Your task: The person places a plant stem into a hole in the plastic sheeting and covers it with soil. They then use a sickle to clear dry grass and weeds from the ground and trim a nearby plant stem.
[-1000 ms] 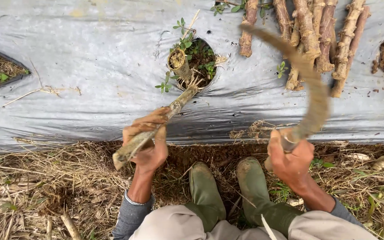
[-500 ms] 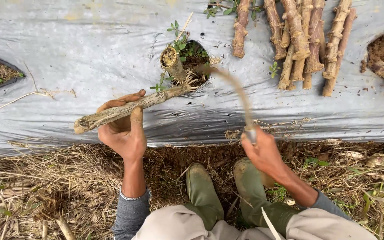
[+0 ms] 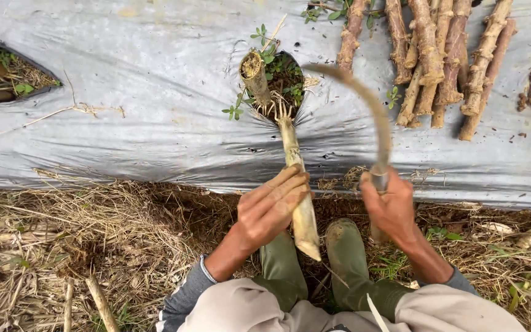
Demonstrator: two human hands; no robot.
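Near the round hole in the grey plastic mulch sheet, the pale woody cut stem runs far to near, rooted end in the hole. Left hand wraps it in a closed grip; right hand, just right, clenches the curved rusty sickle, whose blade arcs over the stem's far end.

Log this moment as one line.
left hand: grips cut stem | right hand: holds sickle | stem tip at hole in plastic mulch

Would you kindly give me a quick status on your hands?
Left hand gripping cut stem. Right hand holding sickle. Stump stands in sheet hole.
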